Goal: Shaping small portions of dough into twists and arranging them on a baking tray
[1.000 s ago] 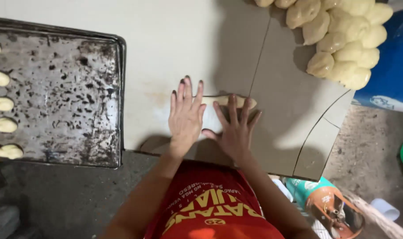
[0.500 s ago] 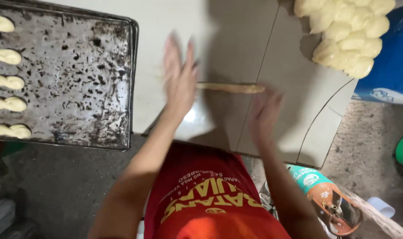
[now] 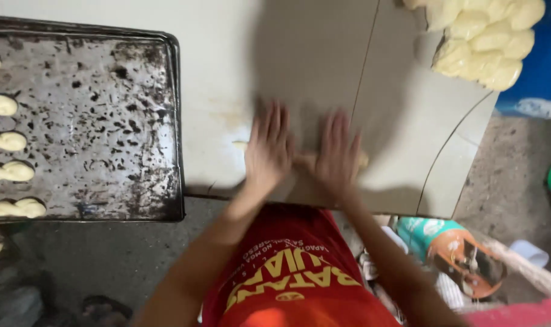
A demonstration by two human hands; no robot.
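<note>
One dough strip point(image 3: 304, 158) is being pressed flat on the pale desk point(image 3: 227, 72) under two hands, the left hand point(image 3: 267, 148) and right hand point(image 3: 338, 156) both spread wide, palms down, side by side. Five shaped pieces point(image 3: 4, 142) are lying on one dark tray point(image 3: 106, 121) to the left. A dough pile point(image 3: 481, 36) is sitting at the far right.

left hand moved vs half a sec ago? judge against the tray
Yes. The left hand has come back toward the body: it now lies level with the baking tray's lower half, flat on the dough strip beside the right hand.
</note>
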